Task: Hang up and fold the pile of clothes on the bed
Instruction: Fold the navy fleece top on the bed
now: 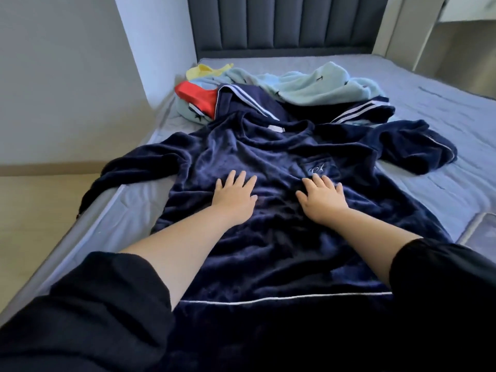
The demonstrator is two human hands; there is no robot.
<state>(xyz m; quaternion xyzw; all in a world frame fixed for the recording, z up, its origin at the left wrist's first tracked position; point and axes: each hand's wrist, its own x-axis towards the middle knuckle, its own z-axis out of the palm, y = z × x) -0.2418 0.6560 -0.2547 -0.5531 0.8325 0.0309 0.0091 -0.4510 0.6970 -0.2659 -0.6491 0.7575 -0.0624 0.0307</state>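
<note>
A navy velvet top (268, 157) with white piping lies spread flat, front up, on the bed (442, 108). Its sleeves reach out to either side, and a chest pocket with embroidery sits on the right. My left hand (234, 194) presses flat on the chest with fingers straight and spread. My right hand (322, 197) lies flat beside it, just below the pocket. Behind the top sits the pile of clothes: a light blue garment (316, 84), a navy piece with white stripes (359, 110), a red piece (198, 99) and a yellow one (206, 69).
The grey padded headboard (287, 22) stands at the back. A wall (67, 76) and pale floor (40, 200) lie left of the bed. A flat dark object (480, 232) lies at the bed's right edge.
</note>
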